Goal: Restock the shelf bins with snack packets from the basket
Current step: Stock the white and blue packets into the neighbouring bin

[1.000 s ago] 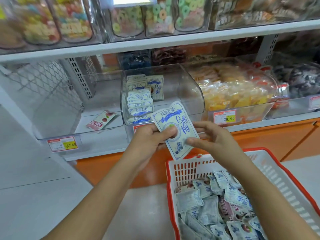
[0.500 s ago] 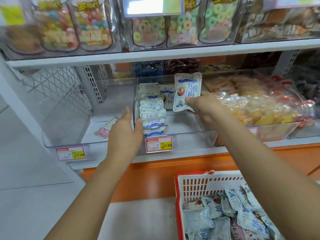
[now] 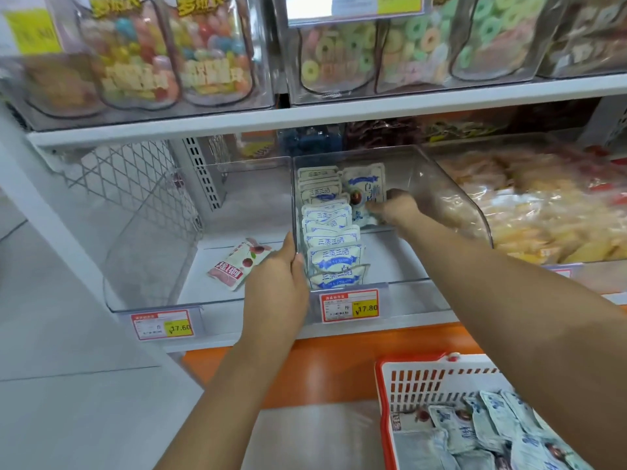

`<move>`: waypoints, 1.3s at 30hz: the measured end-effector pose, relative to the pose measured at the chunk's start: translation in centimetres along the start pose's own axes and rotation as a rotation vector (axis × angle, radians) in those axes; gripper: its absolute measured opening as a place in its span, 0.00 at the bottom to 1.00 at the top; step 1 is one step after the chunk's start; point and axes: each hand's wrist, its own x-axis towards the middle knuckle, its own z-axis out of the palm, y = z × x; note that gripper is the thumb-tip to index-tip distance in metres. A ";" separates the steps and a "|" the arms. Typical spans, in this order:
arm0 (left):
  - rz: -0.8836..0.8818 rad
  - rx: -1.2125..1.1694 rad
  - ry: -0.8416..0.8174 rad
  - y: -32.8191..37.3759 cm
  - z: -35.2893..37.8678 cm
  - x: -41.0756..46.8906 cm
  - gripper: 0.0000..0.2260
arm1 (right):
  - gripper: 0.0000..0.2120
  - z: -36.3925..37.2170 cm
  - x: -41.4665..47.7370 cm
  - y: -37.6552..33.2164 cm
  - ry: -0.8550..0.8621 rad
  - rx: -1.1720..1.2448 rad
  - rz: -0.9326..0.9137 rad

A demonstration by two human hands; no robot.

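A clear plastic bin on the lower shelf holds a row of white-and-blue snack packets standing along its left side. My right hand reaches inside the bin and holds one white-and-blue packet upright at the back, next to the row. My left hand grips the bin's front left corner, thumb on the outside wall. A red-rimmed white basket at the lower right holds several more of the same packets.
The clear bin to the left holds a single pink packet. A bin of yellow wrapped snacks stands on the right. Price tags hang on the bin fronts. The upper shelf carries jars of coloured sweets. An orange ledge runs below the shelf.
My right hand has carried the packet from above the bin's rim down into the bin, behind the row. My left hand has slid from the bin's side to grip its front left corner.
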 end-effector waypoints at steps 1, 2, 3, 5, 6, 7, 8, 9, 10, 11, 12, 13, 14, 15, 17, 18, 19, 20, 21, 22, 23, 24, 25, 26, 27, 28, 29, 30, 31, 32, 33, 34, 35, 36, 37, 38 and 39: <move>0.000 -0.002 -0.008 -0.2 0.0 0.1 0.19 | 0.16 0.0 0.1 0.1 0.023 -0.108 -0.030; -0.006 -0.005 -0.016 -0.3 0.0 0.2 0.19 | 0.14 -0.1 0.2 0.2 0.050 -0.200 -0.049; -0.008 -0.004 -0.021 -0.4 0.0 0.3 0.19 | 0.13 -0.1 0.3 0.2 0.066 -0.250 -0.056; 0.007 0.016 -0.021 -0.3 0.1 0.3 0.20 | 0.17 -0.1 0.7 0.3 0.062 -0.278 -0.033; 0.009 0.026 -0.019 -0.2 0.1 0.3 0.20 | 0.18 0.1 0.7 0.3 0.038 -0.290 -0.023; 0.004 0.033 -0.016 -0.2 0.1 0.3 0.20 | 0.19 0.3 0.5 0.2 0.004 -0.302 -0.013; 0.000 0.042 -0.014 -0.2 0.1 0.4 0.20 | 0.19 0.6 0.5 0.2 -0.020 -0.316 -0.015; -0.001 0.051 -0.013 -0.2 0.2 0.4 0.20 | 0.18 0.8 0.4 0.2 -0.023 -0.310 -0.031; -0.003 0.060 -0.016 -0.1 0.1 0.3 0.20 | 0.16 0.8 0.2 0.2 -0.010 -0.294 -0.048; -0.005 0.066 -0.021 -0.1 0.1 0.3 0.20 | 0.13 0.8 0.1 0.2 0.013 -0.272 -0.066; -0.007 0.074 -0.026 0.0 0.0 0.2 0.20 | 0.13 0.8 0.1 0.2 0.041 -0.254 -0.083; -0.006 0.080 -0.029 0.0 -0.1 0.2 0.20 | 0.18 0.7 0.1 0.2 0.057 -0.252 -0.088; -0.003 0.088 -0.034 0.0 -0.2 0.2 0.20 | 0.21 0.6 -0.1 -0.1 0.065 -0.261 -0.099; 0.001 0.095 -0.041 0.0 -0.2 0.3 0.20 | 0.21 0.5 -0.4 -0.3 0.071 -0.278 -0.121; 0.002 0.100 -0.053 0.0 -0.3 0.3 0.20 | 0.17 0.3 -1.0 -0.8 0.066 -0.324 -0.149; 0.002 0.098 -0.052 0.0 -0.3 0.2 0.20 | 0.14 0.1 -1.3 -1.0 0.061 -0.332 -0.148; 0.009 0.096 -0.043 0.1 -0.3 0.0 0.20 | 0.10 -0.3 -1.9 -1.3 0.069 -0.330 -0.138; 0.032 0.097 -0.024 0.2 -0.4 -0.3 0.20 | 0.07 -0.6 -2.4 -1.4 0.082 -0.314 -0.132; 0.071 0.104 0.007 0.4 -0.5 -0.7 0.20 | 0.07 -1.1 -2.9 -1.4 0.093 -0.275 -0.142; 0.119 0.119 0.042 0.8 -0.5 -1.2 0.21 | 0.08 -1.6 -3.4 -1.3 0.092 -0.208 -0.158; 0.176 0.131 0.079 1.2 -0.6 -1.8 0.21 | 0.10 -2.2 -4.4 -1.1 0.092 -0.131 -0.191; 0.249 0.121 0.114 1.8 -0.7 -2.4 0.22 | 0.11 -2.8 -5.8 -0.9 0.095 -0.063 -0.243; 0.330 0.080 0.142 2.3 -0.7 -3.0 0.22 | 0.12 -3.5 -7.6 -0.7 0.092 -0.004 -0.306; 0.406 0.022 0.147 2.9 -0.5 -3.6 0.20 | 0.13 -4.3 -9.4 -0.4 0.090 0.033 -0.374; 0.475 -0.039 0.129 3.2 -0.3 -4.2 0.18 | 0.14 -5.1 -11.4 0.0 0.092 0.023 -0.440; 0.526 -0.079 0.084 3.5 0.1 -4.8 0.16 | 0.15 -5.9 -13.3 0.6 0.097 -0.017 -0.496; 0.549 -0.092 0.011 3.8 0.6 -5.5 0.16 | 0.16 -6.6 -15.1 1.4 0.096 -0.069 -0.536; 0.540 -0.075 -0.089 4.1 1.0 -6.2 0.16 | 0.16 -7.3 -16.7 2.4 0.085 -0.125 -0.563; 0.517 -0.026 -0.207 4.4 1.7 -7.0 0.17 | 0.16 -7.8 -18.0 3.8 0.068 -0.181 -0.578; 0.498 0.051 -0.323 4.5 2.5 -7.8 0.18 | 0.16 -8.1 -18.9 5.4 0.040 -0.236 -0.575; 0.490 0.131 -0.419 4.6 3.5 -8.5 0.17 | 0.16 -8.4 -19.5 7.2 0.006 -0.294 -0.548; 0.483 0.192 -0.497 4.6 4.5 -9.3 0.17 | 0.17 -8.7 -19.8 9.2 -0.026 -0.359 -0.500; 0.468 0.230 -0.562 4.4 5.4 -10.0 0.16 | 0.18 -8.9 -19.7 11.4 -0.055 -0.429 -0.430; 0.447 0.253 -0.620 4.2 6.2 -10.7 0.15 | 0.19 -9.2 -19.5 13.8 -0.086 -0.500 -0.340; 0.428 0.271 -0.672 3.9 7.0 -11.4 0.14 | 0.19 -9.5 -19.3 16.2 -0.118 -0.560 -0.235; 0.408 0.296 -0.724 3.5 7.7 -12.0 0.14 | 0.19 -9.9 -19.1 18.6 -0.148 -0.599 -0.127; 0.380 0.318 -0.779 2.9 8.3 -12.5 0.14 | 0.18 -10.1 -18.9 20.9 -0.165 -0.629 -0.028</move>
